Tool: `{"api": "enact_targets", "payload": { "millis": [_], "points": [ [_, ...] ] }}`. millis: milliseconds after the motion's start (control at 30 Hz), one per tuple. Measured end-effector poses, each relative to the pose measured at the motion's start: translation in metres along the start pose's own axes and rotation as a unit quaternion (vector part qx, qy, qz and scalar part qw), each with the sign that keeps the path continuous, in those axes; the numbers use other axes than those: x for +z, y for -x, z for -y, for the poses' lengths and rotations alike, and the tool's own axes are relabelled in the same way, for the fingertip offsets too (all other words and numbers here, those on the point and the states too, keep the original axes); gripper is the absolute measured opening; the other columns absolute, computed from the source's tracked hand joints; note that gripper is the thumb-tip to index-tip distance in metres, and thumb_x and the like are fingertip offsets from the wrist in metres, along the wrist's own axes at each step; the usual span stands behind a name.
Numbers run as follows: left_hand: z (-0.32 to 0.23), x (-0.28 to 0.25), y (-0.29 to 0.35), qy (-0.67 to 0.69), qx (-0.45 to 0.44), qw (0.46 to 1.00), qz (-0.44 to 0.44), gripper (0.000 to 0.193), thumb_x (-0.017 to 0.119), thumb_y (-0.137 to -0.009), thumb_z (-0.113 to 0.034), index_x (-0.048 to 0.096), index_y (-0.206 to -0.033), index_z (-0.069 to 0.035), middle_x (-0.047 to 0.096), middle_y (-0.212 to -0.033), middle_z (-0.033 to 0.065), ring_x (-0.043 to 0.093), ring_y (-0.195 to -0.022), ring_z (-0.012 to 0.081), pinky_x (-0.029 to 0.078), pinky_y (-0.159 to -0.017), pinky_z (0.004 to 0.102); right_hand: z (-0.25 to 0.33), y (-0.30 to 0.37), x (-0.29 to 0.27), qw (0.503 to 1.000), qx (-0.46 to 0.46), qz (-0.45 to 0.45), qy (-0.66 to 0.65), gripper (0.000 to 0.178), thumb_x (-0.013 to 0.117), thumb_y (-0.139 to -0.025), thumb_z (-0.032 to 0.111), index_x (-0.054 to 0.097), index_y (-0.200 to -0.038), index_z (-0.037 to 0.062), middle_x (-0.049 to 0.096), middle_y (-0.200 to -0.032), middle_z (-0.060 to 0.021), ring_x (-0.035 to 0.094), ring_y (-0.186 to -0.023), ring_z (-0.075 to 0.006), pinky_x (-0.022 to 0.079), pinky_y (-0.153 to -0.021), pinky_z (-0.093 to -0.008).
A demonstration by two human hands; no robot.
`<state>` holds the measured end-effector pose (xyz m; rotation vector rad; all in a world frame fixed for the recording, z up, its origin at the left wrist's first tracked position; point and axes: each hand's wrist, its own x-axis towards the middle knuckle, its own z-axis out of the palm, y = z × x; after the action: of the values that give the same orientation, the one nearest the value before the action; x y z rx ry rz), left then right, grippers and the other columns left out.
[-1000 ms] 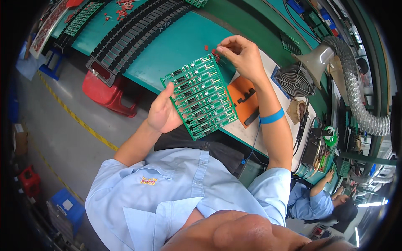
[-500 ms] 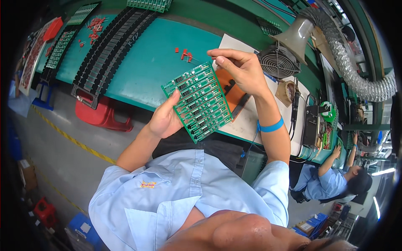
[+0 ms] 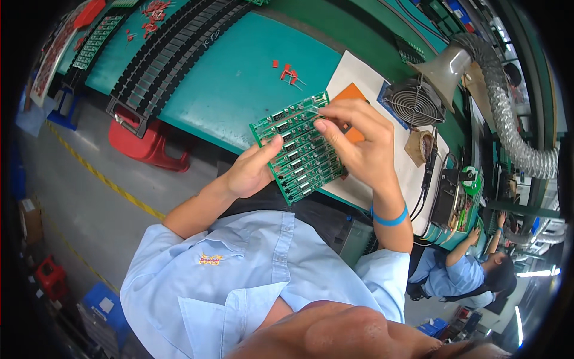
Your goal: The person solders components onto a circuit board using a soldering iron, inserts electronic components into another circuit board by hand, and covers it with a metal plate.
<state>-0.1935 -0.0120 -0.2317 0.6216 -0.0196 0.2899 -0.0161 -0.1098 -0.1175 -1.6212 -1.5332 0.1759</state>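
Observation:
A green circuit board panel (image 3: 302, 157), made of several strips with small parts on them, is held tilted over the near edge of the bench. My left hand (image 3: 251, 170) grips its left edge, thumb on top and fingers underneath. Over the panel's upper right corner, my right hand (image 3: 362, 140) is closed in a pinch on a small component with thin wire leads (image 3: 314, 110); the fingers hide its body. Beyond the panel, several loose red components (image 3: 288, 75) with wire leads lie on the green bench top (image 3: 227, 90).
A black slotted track (image 3: 170, 63) crosses the bench at left, with more red parts (image 3: 156, 13) past it. A fan (image 3: 414, 103), a flexible duct (image 3: 499, 113) and a soldering iron (image 3: 429, 164) are at right. A red stool (image 3: 143, 140) stands left; a co-worker (image 3: 463, 272) sits far right.
My right hand has come down from above the panel's top edge onto its upper right strips, with the component in its pinch. The view has shifted slightly; my left hand keeps its grip.

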Motion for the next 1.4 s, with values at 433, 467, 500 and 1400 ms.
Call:
{"api": "enact_targets", "payload": {
  "millis": [433,467,500,1400],
  "points": [
    [-0.004,0.009,0.005,-0.039,0.009,0.999,0.016,0.051,0.035,-0.114,-0.025,0.028,-0.16,-0.004,0.049,-0.155,0.0153,0.056,-0.136,0.0252,0.049,-0.112,0.0412,-0.008,0.004,0.017,0.993,-0.058,-0.072,0.072,0.016,0.081,-0.079,-0.003,0.078,-0.094,0.0008,0.07,-0.092,-0.0085,0.06,-0.074,-0.0151,0.048,-0.063,-0.0245],
    [-0.003,0.008,0.005,-0.039,0.007,0.999,0.016,0.051,0.035,-0.114,-0.025,0.027,-0.16,-0.004,0.049,-0.155,0.0153,0.056,-0.135,0.0252,0.049,-0.112,0.0411,-0.007,0.004,0.017,0.992,-0.063,-0.072,0.076,0.016,0.081,-0.078,-0.003,0.079,-0.094,0.0009,0.07,-0.092,-0.0083,0.06,-0.073,-0.0149,0.048,-0.063,-0.0243],
    [-0.003,0.008,0.005,-0.039,0.004,0.999,0.016,0.051,0.035,-0.114,-0.025,0.027,-0.16,-0.004,0.048,-0.155,0.0152,0.056,-0.135,0.0253,0.049,-0.111,0.041,-0.007,0.004,0.017,0.992,-0.069,-0.072,0.081,0.016,0.082,-0.078,-0.003,0.079,-0.094,0.0011,0.07,-0.093,-0.0082,0.06,-0.073,-0.0148,0.048,-0.063,-0.0242],
    [-0.005,0.014,0.01,-0.093,0.035,0.995,0.029,0.05,0.035,-0.114,-0.019,0.026,-0.161,-0.003,0.052,-0.15,0.0145,0.058,-0.13,0.0205,0.05,-0.108,0.0363,0.027,-0.007,0.01,0.989,-0.057,0.026,0.134,0.016,0.081,-0.082,0.002,0.077,-0.097,-0.0022,0.066,-0.089,-0.0087,0.058,-0.073,-0.0192,0.049,-0.065,-0.0284]
  ]
}}
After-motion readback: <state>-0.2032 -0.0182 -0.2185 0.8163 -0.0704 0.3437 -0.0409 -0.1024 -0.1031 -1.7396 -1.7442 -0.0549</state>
